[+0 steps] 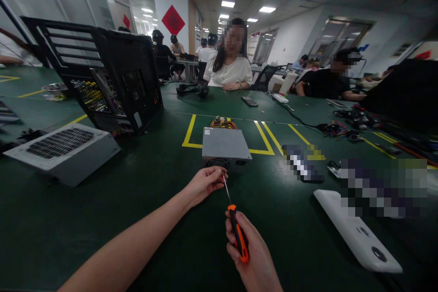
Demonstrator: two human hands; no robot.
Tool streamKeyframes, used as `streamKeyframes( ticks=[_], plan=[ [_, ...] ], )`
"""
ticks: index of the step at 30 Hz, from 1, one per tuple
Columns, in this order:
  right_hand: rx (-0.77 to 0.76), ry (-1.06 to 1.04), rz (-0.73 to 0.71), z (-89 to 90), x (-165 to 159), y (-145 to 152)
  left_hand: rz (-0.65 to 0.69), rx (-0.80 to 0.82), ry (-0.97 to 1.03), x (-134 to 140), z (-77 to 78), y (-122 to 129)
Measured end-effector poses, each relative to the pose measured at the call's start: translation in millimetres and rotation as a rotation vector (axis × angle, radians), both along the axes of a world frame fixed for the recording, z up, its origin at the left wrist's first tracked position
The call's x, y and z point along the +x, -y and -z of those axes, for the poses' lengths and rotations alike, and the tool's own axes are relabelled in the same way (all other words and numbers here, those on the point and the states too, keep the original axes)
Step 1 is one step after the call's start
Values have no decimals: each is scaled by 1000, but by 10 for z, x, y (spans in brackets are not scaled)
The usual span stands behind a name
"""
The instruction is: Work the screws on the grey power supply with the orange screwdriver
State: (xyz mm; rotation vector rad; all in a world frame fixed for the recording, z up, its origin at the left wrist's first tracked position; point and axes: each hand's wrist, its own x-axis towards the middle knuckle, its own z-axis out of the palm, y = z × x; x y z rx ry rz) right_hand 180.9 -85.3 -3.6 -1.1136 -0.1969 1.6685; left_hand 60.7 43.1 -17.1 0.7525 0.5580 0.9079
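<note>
A screwdriver (238, 233) with an orange and black handle sits in my closed right hand (255, 248). Its metal shaft slants up and away toward the fingertips of my left hand (205, 184). Those fingers are pinched together at the screwdriver's tip; whatever lies between them is too small to make out. Just beyond stands a grey computer power supply (226, 143), its fan grille and socket side facing me. My left fingertips are close to its lower front edge, and I cannot tell whether they touch it. A bundle of coloured cables (223, 122) lies behind the power supply.
Left on the green table (153, 246) are a black computer case (133, 77) and a second grey power supply (68, 150). To the right lie a white elongated device (356, 232), pixelated items and cables (337, 128). A person (229, 66) sits across the table.
</note>
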Motion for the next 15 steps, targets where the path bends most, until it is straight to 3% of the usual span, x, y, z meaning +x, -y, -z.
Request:
streamKeyframes(
  ticks=[15],
  plan=[
    [-11, -44, 43, 24, -15, 3, -12, 22, -63, 26, -46, 24]
  ],
)
